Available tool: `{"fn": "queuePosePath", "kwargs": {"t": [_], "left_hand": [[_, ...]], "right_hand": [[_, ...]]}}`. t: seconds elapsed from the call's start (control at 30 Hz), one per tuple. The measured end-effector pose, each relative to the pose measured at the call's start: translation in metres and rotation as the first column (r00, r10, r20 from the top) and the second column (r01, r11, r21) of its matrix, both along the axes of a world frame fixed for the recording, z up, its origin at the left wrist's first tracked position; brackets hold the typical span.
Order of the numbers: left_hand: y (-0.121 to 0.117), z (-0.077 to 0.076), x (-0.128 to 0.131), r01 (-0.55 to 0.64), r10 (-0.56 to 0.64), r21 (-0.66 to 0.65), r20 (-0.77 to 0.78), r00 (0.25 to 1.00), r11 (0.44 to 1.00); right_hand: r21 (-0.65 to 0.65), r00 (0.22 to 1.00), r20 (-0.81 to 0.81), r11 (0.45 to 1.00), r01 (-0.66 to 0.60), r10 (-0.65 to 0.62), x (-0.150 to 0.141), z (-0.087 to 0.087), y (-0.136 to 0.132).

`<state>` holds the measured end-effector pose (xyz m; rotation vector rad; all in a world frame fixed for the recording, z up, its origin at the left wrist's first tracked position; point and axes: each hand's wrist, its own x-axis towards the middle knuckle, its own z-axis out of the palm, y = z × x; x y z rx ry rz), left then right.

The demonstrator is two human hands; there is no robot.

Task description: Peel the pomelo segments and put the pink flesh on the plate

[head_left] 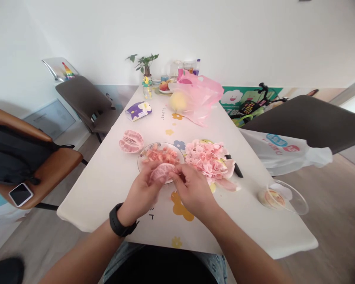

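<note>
A pink pomelo segment [162,172] is held over the near edge of a plate, with my left hand [144,188] closed round its left side. My right hand [192,185] pinches the segment's right tip between thumb and fingers. Behind my hands, the white plate [180,151] carries peeled pomelo flesh [161,154] in pieces. To the left of the plate lies a larger unpeeled chunk of pomelo [131,141]. A heap of pink pomelo skins [206,159] spreads to the right, and a black-handled knife [236,167] lies partly under it.
Further back are a purple tissue pack [138,111], a pink plastic bag [202,96] beside a yellow pomelo [178,101], and a potted plant [147,65]. A clear bowl [284,197] stands near the right table edge. Chairs flank the table; a white bag [279,152] hangs at right.
</note>
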<state>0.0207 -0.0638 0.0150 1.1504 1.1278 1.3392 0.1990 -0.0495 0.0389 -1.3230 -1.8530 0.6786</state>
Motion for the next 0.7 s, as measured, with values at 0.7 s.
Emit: {"fn": "queuePosePath", "kwargs": {"t": [0.7], "left_hand": [[0.036, 0.029, 0.014, 0.168, -0.015, -0.216, 0.570, 0.822, 0.962]], "right_hand": [[0.198, 0.925, 0.321, 0.970, 0.142, -0.201, 0.139, -0.006, 0.022]]}}
